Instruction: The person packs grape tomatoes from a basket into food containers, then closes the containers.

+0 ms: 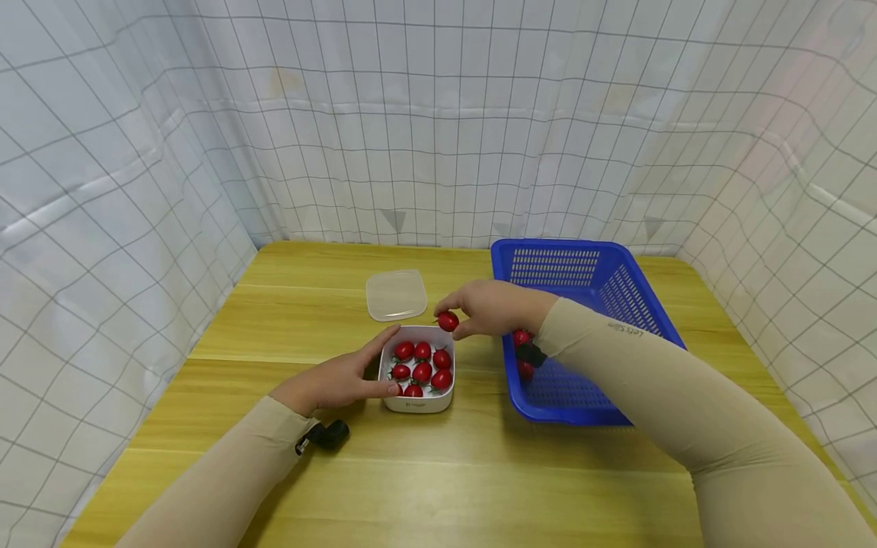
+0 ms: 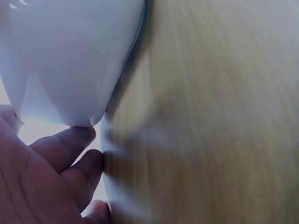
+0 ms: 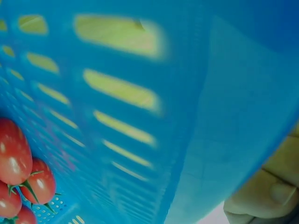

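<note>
In the head view, a white square container (image 1: pixel 419 406) holds several small red tomatoes (image 1: pixel 422 372) with green stems. My left hand (image 1: pixel 342 382) grips its left side, the thumb over the near rim and the index finger along the far left corner. Fingertips touch the container's smooth outer wall (image 2: pixel 70 60) in the left wrist view. Just beyond the container's far right corner, my right hand (image 1: pixel 495 307) pinches a single cherry tomato (image 1: pixel 448 321) between thumb and fingers. That tomato is hidden from the right wrist view, where the basket wall covers part of the hand.
A blue slotted basket (image 1: pixel 508 402) stands on the right, under my right forearm. More tomatoes (image 3: pixel 13 154) lie inside it, by its left wall. Behind the container lies a clear flat lid (image 1: pixel 396 294) on the wooden table (image 1: pixel 274 342). White gridded curtains (image 1: pixel 438 137) surround the table.
</note>
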The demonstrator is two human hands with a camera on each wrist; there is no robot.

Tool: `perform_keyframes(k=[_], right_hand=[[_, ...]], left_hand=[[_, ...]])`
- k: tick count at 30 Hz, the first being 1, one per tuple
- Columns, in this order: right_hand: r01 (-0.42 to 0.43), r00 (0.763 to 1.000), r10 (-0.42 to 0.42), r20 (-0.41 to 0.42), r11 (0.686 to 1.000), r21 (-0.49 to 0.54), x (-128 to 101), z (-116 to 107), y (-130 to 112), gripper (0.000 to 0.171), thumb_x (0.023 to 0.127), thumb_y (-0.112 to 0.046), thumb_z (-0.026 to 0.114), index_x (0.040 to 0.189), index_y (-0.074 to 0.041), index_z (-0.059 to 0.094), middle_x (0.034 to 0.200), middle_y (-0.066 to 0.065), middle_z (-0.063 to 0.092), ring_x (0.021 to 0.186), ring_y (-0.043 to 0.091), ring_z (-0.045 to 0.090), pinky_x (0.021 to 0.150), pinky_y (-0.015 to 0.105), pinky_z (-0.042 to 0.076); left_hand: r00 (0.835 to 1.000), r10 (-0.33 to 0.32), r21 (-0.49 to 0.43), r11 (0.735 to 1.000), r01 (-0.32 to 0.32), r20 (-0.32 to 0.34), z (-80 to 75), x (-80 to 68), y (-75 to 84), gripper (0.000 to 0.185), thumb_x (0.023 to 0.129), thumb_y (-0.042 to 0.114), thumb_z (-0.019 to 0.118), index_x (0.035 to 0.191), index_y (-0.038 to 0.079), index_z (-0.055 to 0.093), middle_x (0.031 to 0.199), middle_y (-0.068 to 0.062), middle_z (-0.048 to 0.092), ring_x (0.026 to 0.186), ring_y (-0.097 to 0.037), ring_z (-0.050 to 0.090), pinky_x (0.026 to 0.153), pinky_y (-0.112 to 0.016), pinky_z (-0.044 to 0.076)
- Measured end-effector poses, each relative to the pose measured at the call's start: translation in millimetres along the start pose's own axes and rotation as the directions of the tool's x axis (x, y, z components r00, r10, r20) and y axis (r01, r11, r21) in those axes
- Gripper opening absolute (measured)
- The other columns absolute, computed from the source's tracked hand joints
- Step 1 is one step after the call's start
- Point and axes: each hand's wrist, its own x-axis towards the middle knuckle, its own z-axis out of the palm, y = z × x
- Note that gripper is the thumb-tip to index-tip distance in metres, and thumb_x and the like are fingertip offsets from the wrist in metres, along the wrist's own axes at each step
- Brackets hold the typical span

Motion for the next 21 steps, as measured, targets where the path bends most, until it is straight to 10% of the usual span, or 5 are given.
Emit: perform_keyframes(k=[21], right_hand=[[0.077, 0.996, -0.080, 0.038, 0.994, 0.072, -1, -12, -11, 0.051, 0.095, -0.029, 0.081, 0.144, -0.024, 0.067, 0.113, -0.005, 0.069, 0.083, 0.016, 0.050, 0.072, 0.031, 0.043]], left_hand=[[1.000, -0.006, 0.003, 1.000, 0.006, 0.009, -0.9, -0.2, 2.4, 0.106, 0.096, 0.050, 0.074, 0.171, 0.032, 0.001, 0.174, -0.013, 0.021, 0.157, -0.043, 0.030, 0.126, -0.065, 0.025]])
